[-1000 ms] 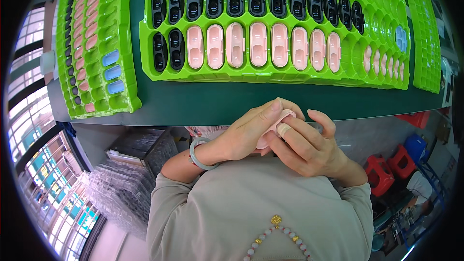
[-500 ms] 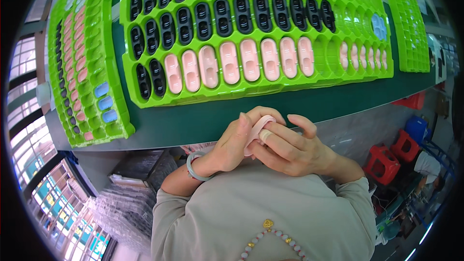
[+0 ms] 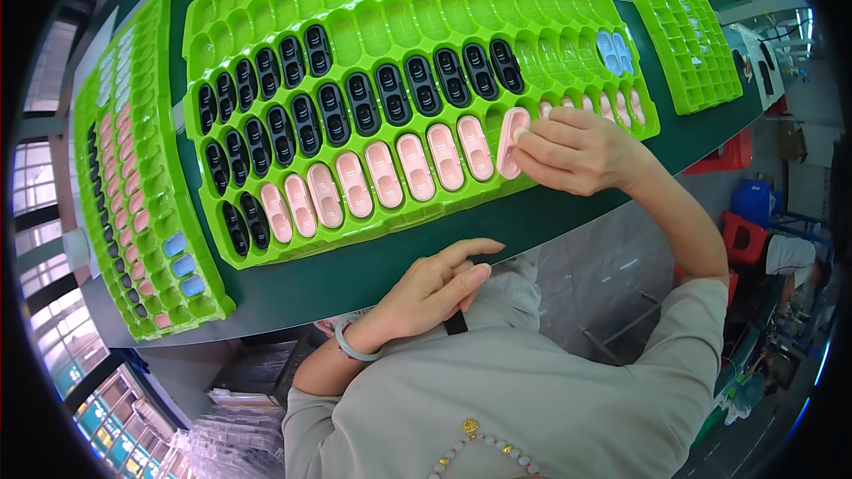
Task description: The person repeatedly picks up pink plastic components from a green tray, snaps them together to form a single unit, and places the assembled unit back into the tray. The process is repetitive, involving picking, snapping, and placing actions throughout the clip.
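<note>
My right hand (image 3: 572,151) pinches a pink oval plastic shell (image 3: 511,144) between thumb and fingers. The shell is tilted over the near row of the green moulded tray (image 3: 346,232), just right of the last pink shell (image 3: 476,149) in that row. Whether it touches the bottom of its slot I cannot tell. By the table's front edge, my left hand (image 3: 435,288) holds nothing, its index finger and thumb apart. Black shells (image 3: 362,105) of the same shape, each with two hollows, fill part of the rows behind.
Smaller pink pieces (image 3: 607,108) and two light-blue pieces (image 3: 614,53) sit at the tray's right end. Another green tray (image 3: 209,306) with pink, black and blue parts stands at left, and a third (image 3: 683,80) at right. Red stools (image 3: 744,238) stand beyond the table.
Both hands held the pink shell together before my chest. Now my right hand has carried it forward to the tray, and my left hand has let go. The view has shifted.
</note>
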{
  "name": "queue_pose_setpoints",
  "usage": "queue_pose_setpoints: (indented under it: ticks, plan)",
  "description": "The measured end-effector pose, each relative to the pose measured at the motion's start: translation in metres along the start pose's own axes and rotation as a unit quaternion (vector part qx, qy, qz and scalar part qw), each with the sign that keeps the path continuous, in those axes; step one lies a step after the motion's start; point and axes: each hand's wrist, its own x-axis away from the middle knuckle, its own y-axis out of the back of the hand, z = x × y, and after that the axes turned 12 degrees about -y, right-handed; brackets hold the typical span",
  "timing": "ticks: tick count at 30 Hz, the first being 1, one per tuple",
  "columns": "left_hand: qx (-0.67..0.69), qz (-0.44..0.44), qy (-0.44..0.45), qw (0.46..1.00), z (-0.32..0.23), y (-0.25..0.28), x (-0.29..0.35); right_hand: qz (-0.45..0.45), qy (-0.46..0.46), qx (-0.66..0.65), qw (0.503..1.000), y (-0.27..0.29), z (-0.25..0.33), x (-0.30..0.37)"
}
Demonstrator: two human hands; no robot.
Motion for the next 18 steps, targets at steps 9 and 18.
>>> queue_pose_setpoints:
  ticks: [9, 18]
  plan:
    - [-0.056, 0.006, -0.025, 0.998, 0.005, -0.002, 0.001, 0.032, -0.075, -0.069, 0.994, 0.007, -0.009, 0.002]
    - [-0.082, 0.029, -0.107, 0.990, 0.007, -0.003, -0.001, 0.103, -0.471, -0.080, 0.872, 0.027, 0.012, 0.013]
